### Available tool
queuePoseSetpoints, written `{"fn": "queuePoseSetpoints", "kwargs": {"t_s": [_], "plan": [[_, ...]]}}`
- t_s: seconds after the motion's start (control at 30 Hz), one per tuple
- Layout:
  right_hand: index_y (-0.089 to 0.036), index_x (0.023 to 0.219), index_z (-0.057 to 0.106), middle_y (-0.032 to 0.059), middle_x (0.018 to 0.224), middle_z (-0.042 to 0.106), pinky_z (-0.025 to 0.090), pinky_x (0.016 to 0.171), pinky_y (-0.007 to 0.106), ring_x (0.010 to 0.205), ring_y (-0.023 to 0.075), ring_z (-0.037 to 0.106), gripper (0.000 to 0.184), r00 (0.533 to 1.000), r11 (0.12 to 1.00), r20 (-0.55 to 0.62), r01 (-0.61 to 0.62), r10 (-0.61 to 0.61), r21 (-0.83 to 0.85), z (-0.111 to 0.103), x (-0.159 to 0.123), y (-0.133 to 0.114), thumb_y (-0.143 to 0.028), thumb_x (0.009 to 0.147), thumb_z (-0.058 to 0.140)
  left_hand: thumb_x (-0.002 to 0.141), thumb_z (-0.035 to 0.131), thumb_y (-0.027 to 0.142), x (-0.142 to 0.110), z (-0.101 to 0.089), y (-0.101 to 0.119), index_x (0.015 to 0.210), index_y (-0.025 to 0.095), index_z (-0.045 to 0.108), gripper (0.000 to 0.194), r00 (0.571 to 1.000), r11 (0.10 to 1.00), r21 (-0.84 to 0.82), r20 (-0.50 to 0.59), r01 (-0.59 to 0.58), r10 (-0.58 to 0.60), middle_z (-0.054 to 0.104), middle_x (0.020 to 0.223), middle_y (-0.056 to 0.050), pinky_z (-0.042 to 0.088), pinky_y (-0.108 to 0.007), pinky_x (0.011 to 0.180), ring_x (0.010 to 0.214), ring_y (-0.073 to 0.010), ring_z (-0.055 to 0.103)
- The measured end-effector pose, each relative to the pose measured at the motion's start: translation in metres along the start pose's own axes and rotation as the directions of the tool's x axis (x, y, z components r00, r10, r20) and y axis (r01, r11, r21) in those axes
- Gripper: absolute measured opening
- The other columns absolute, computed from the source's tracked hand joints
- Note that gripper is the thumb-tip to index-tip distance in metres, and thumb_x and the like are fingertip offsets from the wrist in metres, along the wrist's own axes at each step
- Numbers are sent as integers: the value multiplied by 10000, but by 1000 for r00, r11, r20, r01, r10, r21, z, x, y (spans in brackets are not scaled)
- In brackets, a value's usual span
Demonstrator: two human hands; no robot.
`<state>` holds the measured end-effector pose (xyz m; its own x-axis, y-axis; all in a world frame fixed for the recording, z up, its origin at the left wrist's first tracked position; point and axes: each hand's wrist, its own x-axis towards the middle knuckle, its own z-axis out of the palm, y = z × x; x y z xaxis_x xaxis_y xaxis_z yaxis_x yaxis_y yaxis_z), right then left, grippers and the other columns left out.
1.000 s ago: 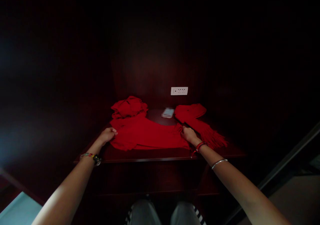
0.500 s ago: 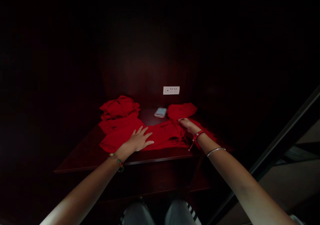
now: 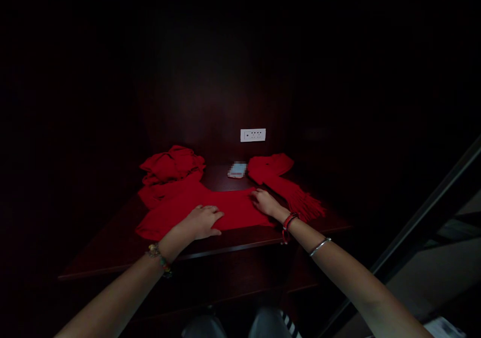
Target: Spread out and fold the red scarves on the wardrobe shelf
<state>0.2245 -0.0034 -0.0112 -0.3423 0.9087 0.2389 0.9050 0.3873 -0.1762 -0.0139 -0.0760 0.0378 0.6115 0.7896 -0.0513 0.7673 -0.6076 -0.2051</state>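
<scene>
A red scarf (image 3: 233, 210) lies spread across the dark wooden shelf, and its left part runs into a bunched red heap (image 3: 171, 165). My left hand (image 3: 204, 221) rests palm down on the scarf's middle, fingers apart. At the scarf's right end, my right hand (image 3: 264, 202) has its fingers curled in and closed on the cloth; its fingertips are partly hidden. The scarf's fringe does not show at that end. Just beyond my right hand lies another red length (image 3: 280, 178), folded at the back, with a fringe (image 3: 306, 204) fanned toward the right.
A phone-like flat object (image 3: 237, 170), blurred out, lies at the back of the shelf (image 3: 108, 248). Above it a white socket plate (image 3: 253, 135) is fixed to the dark wall. My knees are under the shelf's front edge. A metal-edged frame (image 3: 406, 233) slants along the right.
My right hand has moved toward me and left with the scarf's end, whose fringe no longer shows. The fringed length behind is now uncovered. My left hand has shifted slightly left and nearer.
</scene>
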Motion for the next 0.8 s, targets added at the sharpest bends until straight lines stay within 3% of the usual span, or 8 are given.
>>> {"fn": "queuePoseSetpoints", "kwargs": {"t_s": [0.13, 0.3, 0.4, 0.53, 0.7, 0.8], "plan": [[-122, 950, 588, 115, 943, 609, 363, 762, 213, 888, 164, 549, 282, 985, 986, -68, -163, 161, -33, -12, 9, 27, -50, 748, 404, 795, 410, 153, 6, 3, -8, 1010, 172, 563, 264, 995, 995, 32, -11, -95, 95, 606, 932, -99, 444, -293, 708, 816, -195, 582], [-102, 1022, 564, 139, 1014, 566, 358, 802, 242, 951, 188, 509, 335, 956, 969, -170, -245, 238, -22, -29, 12, 41, -47, 740, 393, 834, 350, 159, -2, -6, -25, 888, 192, 595, 254, 986, 990, 1, -96, -138, 137, 615, 823, -57, 431, -253, 695, 761, -157, 570], [-132, 1032, 567, 116, 1053, 533, 346, 856, 265, 989, 187, 472, 322, 972, 995, -216, -92, 97, 32, -26, 3, 27, -93, 738, 442, 848, 368, 246, -9, -5, -26, 961, 206, 585, 248, 988, 993, -33, -102, -117, 113, 609, 888, -59, 427, -262, 723, 810, -167, 566], [-171, 1057, 557, 86, 1086, 515, 333, 901, 304, 1024, 179, 445, 306, 976, 979, -147, 176, -160, 104, -13, -17, 4, -183, 761, 478, 813, 444, 351, -12, 2, -17, 1034, 215, 561, 285, 992, 992, -66, -63, -112, 108, 582, 1002, -75, 420, -288, 770, 902, -200, 553], [-121, 1162, 486, 125, 1133, 512, 337, 914, 308, 1057, 195, 451, 430, 967, 956, 37, 244, -253, 160, -7, -32, 3, -333, 788, 490, 801, 452, 373, -7, 7, -5, 1058, 204, 544, 322, 992, 992, -60, -68, -114, 109, 567, 1022, -88, 426, -299, 765, 915, -217, 548], [-82, 1172, 479, 156, 1154, 498, 335, 922, 309, 1061, 208, 456, 481, 947, 953, 148, 263, -285, 147, -10, -33, 7, -377, 792, 483, 801, 432, 255, -3, 9, 0, 1046, 195, 544, 276, 992, 994, -1, -69, -110, 110, 562, 1026, -104, 441, -317, 731, 898, -230, 553]]}}
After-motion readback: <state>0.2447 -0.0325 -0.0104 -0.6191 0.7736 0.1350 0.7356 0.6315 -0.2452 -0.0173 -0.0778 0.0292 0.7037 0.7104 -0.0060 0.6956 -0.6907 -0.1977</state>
